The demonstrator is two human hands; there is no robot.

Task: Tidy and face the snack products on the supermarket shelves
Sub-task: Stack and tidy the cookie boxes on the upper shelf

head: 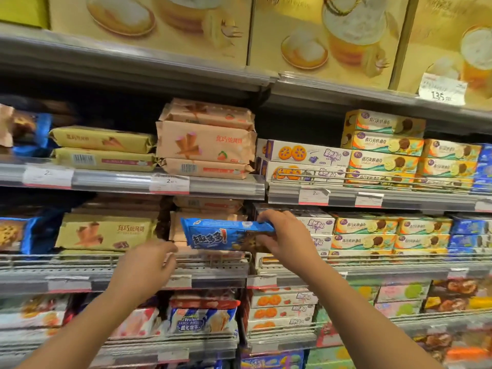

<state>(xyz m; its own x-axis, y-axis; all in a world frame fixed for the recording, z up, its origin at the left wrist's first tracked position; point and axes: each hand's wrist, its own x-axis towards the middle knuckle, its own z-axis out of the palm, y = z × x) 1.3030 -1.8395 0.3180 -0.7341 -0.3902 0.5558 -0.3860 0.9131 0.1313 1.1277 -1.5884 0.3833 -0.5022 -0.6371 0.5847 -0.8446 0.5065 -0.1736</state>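
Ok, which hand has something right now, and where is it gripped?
The right hand grips the blue cookie pack by its right end. The left hand holds nothing.

blue cookie pack (226, 234): glossy wrapper, white lettering on front, chocolate-chip cookie picture toward its right end. held lengthwise, slightly tilted, left end higher, off the shelf in front of the peach wafer packs (206, 142). right hand (282, 233) grips its right end, fingers over the top, thumb below. left hand (151, 265) just beside its lower left corner, fingers relaxed; contact cannot be told. yellow wafer packs (106, 231) lie flat, stacked, to the left.
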